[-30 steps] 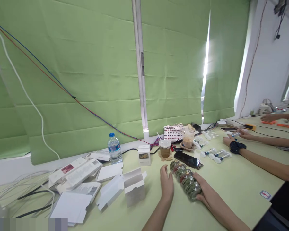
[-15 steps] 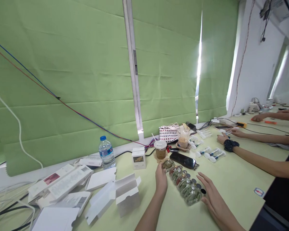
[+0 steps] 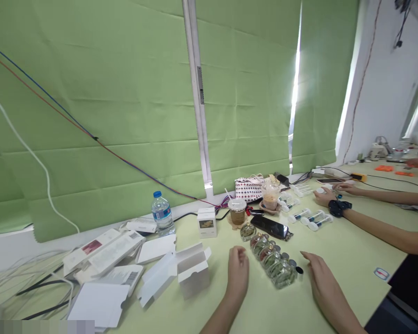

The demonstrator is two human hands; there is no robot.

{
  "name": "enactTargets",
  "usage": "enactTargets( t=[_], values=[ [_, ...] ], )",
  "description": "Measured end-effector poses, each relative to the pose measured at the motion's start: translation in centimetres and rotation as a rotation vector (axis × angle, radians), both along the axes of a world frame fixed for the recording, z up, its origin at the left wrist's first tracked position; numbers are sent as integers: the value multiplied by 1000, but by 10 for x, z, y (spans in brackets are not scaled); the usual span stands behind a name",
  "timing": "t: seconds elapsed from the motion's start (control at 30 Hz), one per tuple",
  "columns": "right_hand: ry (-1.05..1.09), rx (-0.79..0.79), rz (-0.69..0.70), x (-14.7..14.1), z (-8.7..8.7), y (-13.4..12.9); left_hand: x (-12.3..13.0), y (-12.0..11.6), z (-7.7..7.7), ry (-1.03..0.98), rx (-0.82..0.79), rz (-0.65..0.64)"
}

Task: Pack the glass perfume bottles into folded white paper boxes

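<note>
Several round clear glass bottles (image 3: 273, 262) with dark caps and greenery inside lie in a slanting row on the pale table (image 3: 257, 311). One more bottle (image 3: 247, 232) sits apart at the row's far end. Just left of the row is my left hand (image 3: 238, 271), its fingers curled downward, touching no bottle; whether anything is under the fingers is hidden. To the right of the row, my right hand (image 3: 322, 278) is held with fingers extended and nothing in it, apart from the bottles.
An open white box (image 3: 193, 273), flattened cartons (image 3: 101, 301) and a water bottle (image 3: 163, 213) are on the left. Behind the bottles are a phone (image 3: 270, 227) and drink cups (image 3: 237, 212). Another person's hands (image 3: 323, 197) work near plungered tubes (image 3: 310, 218) at right.
My left hand has drawn back from the far bottle toward me. My right hand has moved slightly away from the row. The view has shifted a little.
</note>
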State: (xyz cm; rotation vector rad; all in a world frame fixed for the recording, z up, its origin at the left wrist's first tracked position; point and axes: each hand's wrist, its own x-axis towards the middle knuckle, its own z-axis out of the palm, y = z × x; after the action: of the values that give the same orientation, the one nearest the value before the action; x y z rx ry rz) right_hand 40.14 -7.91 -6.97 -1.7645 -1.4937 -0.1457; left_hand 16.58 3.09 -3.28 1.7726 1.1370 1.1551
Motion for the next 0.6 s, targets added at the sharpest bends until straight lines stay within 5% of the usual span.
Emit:
enactTargets(
  t=[0.27,0.47,0.6],
  values=[
    [-2,-165,53,0,1,-5,-11,-52,7,428,192,-409],
    [148,-135,118,7,10,-2,-8,-56,5,781,486,-452],
    [269,-104,137,13,12,-4,-8,-57,6,826,552,-418]
  ],
)
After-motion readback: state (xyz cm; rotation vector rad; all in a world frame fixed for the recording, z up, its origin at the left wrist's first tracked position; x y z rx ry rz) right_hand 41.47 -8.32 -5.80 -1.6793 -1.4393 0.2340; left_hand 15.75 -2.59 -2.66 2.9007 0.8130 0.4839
